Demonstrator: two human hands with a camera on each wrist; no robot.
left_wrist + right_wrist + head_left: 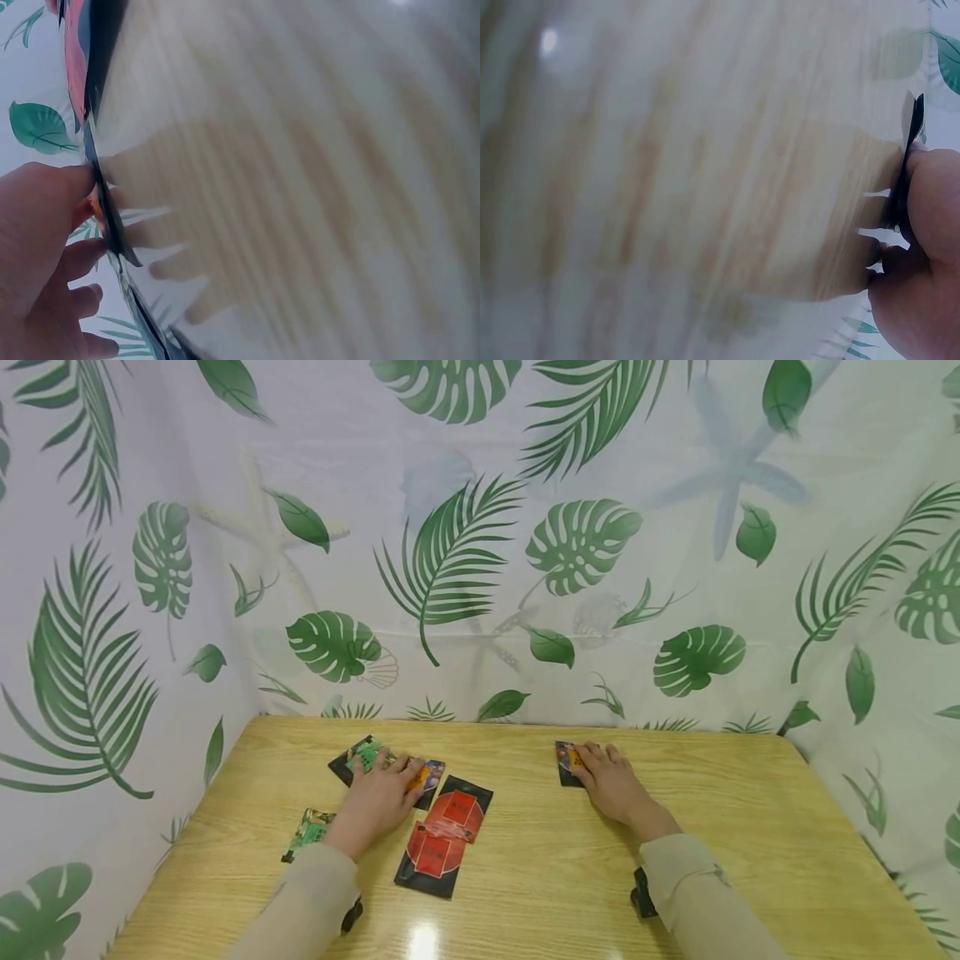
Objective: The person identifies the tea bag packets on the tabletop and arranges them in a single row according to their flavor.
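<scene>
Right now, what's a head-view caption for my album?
Left hand and right hand touch packets on a table before a leaf-print backdrop.

packets (567, 767) – black, red, green, orange, green-leafed white backdrop (345, 443)

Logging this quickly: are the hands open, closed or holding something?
Left hand: open, resting on a green packet and an orange-marked packet.
Right hand: touching the rightmost packet; whether it grips cannot be told.

The head view is bright and evenly lit, with a white glare spot (423, 941) low on the table (540, 860). Both wrist views look dimmer and hazy, the table's grain blurred, soft dark reflections or shadows of the hands (34, 251) lying across it.
</scene>
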